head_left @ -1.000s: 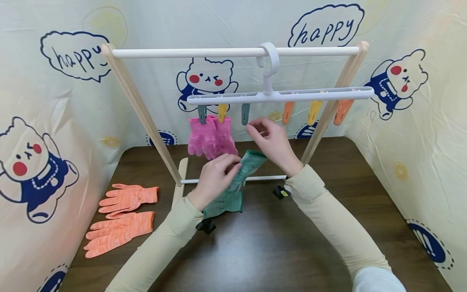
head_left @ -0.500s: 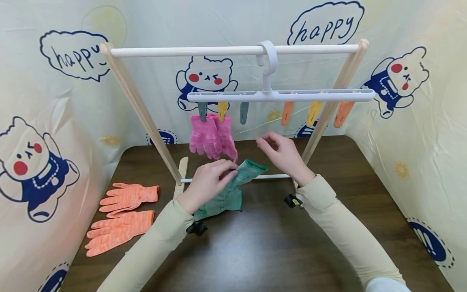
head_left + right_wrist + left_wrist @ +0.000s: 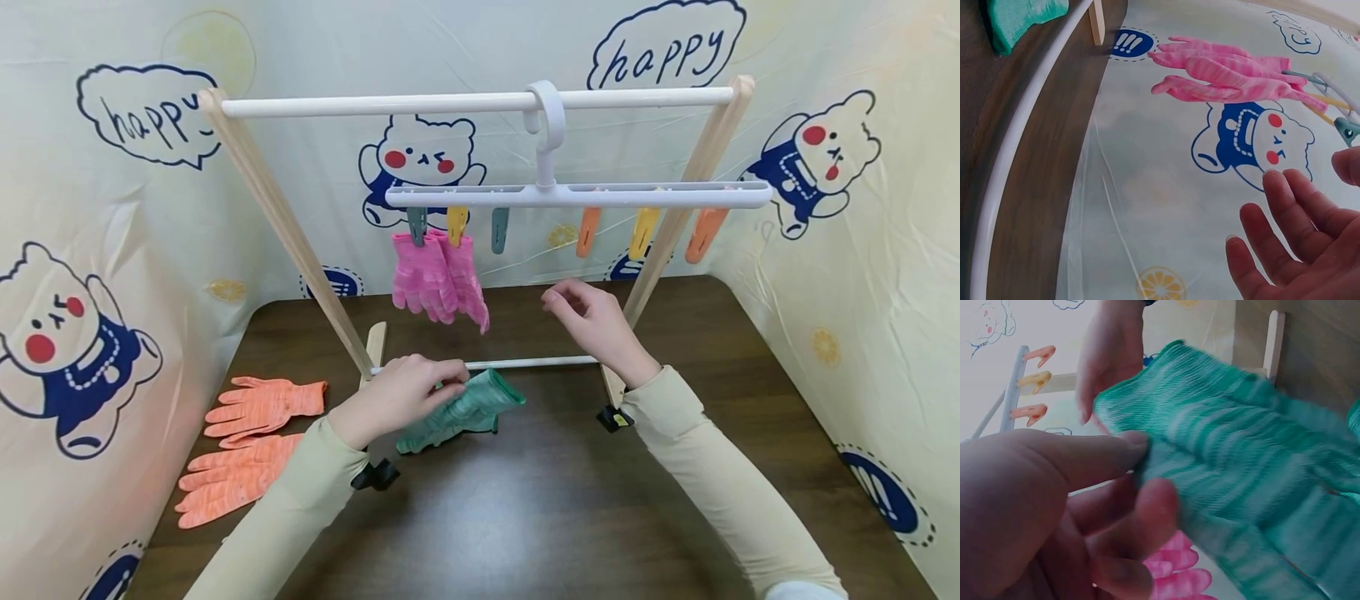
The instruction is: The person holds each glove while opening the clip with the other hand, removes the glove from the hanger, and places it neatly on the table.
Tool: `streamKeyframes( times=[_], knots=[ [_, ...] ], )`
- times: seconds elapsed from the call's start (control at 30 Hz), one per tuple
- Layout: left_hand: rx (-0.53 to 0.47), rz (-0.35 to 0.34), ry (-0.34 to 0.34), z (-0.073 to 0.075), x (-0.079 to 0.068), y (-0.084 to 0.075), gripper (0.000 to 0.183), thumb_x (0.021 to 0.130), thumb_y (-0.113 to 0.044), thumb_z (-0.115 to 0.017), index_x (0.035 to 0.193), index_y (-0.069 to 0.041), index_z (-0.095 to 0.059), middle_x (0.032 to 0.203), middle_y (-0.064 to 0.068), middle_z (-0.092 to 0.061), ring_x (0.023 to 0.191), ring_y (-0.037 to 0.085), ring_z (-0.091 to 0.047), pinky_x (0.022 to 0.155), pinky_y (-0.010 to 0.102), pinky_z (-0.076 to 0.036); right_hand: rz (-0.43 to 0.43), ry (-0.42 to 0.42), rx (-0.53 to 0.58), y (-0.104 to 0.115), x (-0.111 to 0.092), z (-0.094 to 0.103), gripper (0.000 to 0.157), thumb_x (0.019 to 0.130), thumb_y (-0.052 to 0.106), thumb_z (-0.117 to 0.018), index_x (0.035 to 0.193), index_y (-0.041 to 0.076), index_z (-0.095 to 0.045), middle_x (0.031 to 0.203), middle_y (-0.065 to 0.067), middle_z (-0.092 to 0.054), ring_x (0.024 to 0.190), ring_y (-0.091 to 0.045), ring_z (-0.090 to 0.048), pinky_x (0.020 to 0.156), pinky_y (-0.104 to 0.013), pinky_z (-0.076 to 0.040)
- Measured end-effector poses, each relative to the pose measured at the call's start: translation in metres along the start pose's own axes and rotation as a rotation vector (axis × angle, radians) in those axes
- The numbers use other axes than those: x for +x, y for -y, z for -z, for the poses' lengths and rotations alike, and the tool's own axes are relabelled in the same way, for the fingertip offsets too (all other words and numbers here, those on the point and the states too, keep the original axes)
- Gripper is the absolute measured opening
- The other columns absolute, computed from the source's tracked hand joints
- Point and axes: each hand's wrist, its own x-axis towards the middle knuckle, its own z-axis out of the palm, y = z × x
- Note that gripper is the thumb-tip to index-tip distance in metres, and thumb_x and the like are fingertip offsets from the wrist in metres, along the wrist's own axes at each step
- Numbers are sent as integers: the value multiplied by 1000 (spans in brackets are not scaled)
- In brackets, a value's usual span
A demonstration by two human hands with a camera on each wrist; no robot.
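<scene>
My left hand pinches a green knit glove near its cuff, between thumb and fingers, low over the table. In the left wrist view the thumb presses the cloth of this green glove, whose cuff points toward the other hand. More green cloth shows at the right edge there. My right hand is raised at the right, fingers loosely bent and holding nothing. A pair of pink gloves hangs from a dark green clip and a yellow clip.
A white hanger hooks over the white rod of a wooden stand. It also carries another dark green clip, two orange clips and a yellow clip without gloves. Two orange gloves lie at the table's left.
My left hand has moved down and left, lowering the green glove toward the table. My right hand has drawn back from beside the dark green clip, down and to the right.
</scene>
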Motion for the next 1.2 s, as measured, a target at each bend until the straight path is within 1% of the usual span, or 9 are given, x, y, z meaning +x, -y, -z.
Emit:
streamKeyframes(
  times=[0.07, 0.2, 0.4, 0.67, 0.73, 0.83, 0.97, 1.07, 1.2],
  knots=[
    [-26, 9, 60, 0, -3, 2, 5, 99, -16, -73, 100, -14, -69, 69, -11, -51, 57, 1, -45, 53, 22, -41, -5, 1, -4, -2, 0, 0, 27, 107, 30, -59, 113, 7, -71, 103, -8, -74, 92, -27, -68, 81, -39, -51],
    [-63, 13, 162, -1, -7, 4, 3, 99, -16, -72, 100, -14, -71, 74, -10, -55, 62, 2, -48, 59, 22, -45, -8, 2, -14, -6, -1, 0, 27, 107, 31, -58, 111, 8, -71, 102, -8, -74, 90, -22, -67, 80, -38, -51],
    [-84, -13, 254, -9, -7, 4, 11, 100, -13, -70, 91, -17, -67, 75, -11, -54, 62, 1, -45, 58, 22, -42, -13, 12, -19, -8, -1, -2, 27, 108, 31, -57, 111, 8, -71, 102, -8, -74, 90, -27, -67, 78, -38, -49],
    [-57, 13, 413, -25, -10, 8, 12, 97, -12, -73, 88, -17, -68, 69, -11, -50, 61, 0, -45, 56, 20, -41, -11, 15, -15, -9, -2, -2, 26, 108, 29, -57, 111, 8, -71, 103, -9, -74, 88, -22, -66, 78, -38, -50],
    [-48, 2, 439, -30, -10, 9, 14, 96, -11, -74, 85, -16, -68, 69, -11, -50, 62, 1, -44, 57, 20, -40, -15, 19, -12, -10, -2, -3, 26, 108, 28, -56, 111, 8, -71, 104, -9, -74, 89, -23, -66, 79, -38, -50],
    [-20, -22, 428, -39, -9, 11, 22, 95, -9, -75, 77, -17, -65, 67, -12, -47, 62, 0, -41, 57, 20, -37, -24, 27, -6, -12, -2, -4, 26, 108, 28, -56, 112, 8, -71, 104, -9, -74, 91, -24, -67, 79, -38, -50],
    [57, -43, 356, -51, -9, 13, 30, 93, -6, -76, 70, -18, -61, 64, -14, -41, 59, 1, -35, 56, 20, -32, -29, 45, 6, -13, -1, -5, 27, 108, 28, -54, 114, 7, -71, 105, -8, -74, 92, -24, -67, 81, -38, -52],
    [118, -43, 300, -60, -8, 15, 30, 92, -5, -76, 69, -17, -61, 63, -14, -39, 59, 2, -32, 55, 21, -30, -29, 54, 10, -13, -1, -6, 27, 108, 28, -54, 114, 7, -71, 106, -8, -74, 93, -23, -66, 82, -39, -53],
    [170, -39, 263, -69, -8, 19, 30, 91, -5, -78, 69, -16, -61, 63, -12, -42, 58, 3, -34, 55, 21, -33, -26, 60, 14, -13, 0, -7, 26, 108, 28, -54, 114, 8, -71, 105, -8, -74, 92, -22, -66, 83, -40, -54]
  ],
)
